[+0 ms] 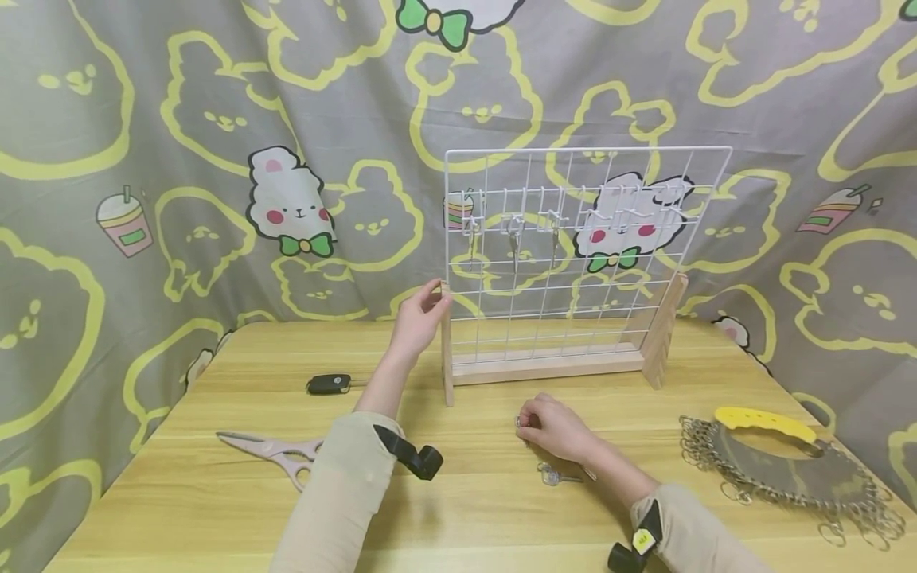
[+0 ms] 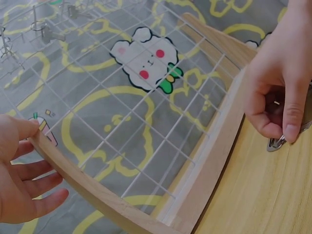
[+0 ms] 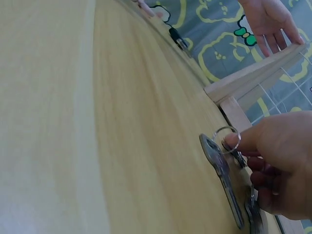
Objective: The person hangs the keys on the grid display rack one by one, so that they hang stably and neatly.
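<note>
Right hand [image 1: 555, 430] pinches key ring [image 3: 227, 138] flat on desk [image 1: 215, 509], key axis running toward rack [image 1: 573, 263]; left hand [image 1: 419, 318], fingers relaxed, steadies rack's left post.

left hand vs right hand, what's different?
The left hand is raised, touching the top of the rack's wooden side post; the right hand is low on the table. The left hand's fingers are nearly straight; the right hand's curl, pinching a key ring. Both are bare, in beige sleeves.
</note>
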The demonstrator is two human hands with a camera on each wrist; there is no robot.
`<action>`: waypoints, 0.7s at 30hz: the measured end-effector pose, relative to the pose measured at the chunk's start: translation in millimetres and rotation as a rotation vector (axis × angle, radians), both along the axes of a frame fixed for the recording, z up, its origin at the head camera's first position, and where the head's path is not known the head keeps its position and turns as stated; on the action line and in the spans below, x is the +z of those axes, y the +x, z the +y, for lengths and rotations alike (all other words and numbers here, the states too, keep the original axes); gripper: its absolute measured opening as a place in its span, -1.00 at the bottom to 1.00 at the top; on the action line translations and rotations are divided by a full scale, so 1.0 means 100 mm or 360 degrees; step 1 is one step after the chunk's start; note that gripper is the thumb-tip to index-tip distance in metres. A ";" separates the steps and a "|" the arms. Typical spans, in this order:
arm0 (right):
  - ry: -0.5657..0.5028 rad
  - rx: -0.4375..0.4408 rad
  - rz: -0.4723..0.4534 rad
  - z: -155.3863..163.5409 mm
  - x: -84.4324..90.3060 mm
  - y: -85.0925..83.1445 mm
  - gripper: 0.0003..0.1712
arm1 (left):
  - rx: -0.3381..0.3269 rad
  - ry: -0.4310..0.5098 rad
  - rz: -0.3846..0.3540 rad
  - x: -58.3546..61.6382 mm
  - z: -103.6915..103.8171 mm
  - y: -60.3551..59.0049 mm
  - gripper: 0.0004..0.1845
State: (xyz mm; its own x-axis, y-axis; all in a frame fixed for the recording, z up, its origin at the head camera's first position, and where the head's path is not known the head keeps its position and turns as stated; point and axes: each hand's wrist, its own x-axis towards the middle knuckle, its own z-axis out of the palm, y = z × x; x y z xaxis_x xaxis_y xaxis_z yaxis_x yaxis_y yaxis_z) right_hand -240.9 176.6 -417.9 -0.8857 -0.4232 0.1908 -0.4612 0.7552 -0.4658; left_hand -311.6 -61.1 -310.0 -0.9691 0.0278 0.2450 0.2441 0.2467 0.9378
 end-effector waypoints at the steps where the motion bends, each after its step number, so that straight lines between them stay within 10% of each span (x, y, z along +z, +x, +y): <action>1: 0.0005 -0.0022 -0.0001 -0.01 0.00 0.00 -0.85 | -0.0002 0.0006 0.0003 0.00 0.00 0.00 -0.44; 21: -0.0202 -0.0097 -0.0046 0.18 0.15 -0.09 -0.90 | 0.0000 0.0020 0.0016 -0.01 0.00 -0.01 -0.45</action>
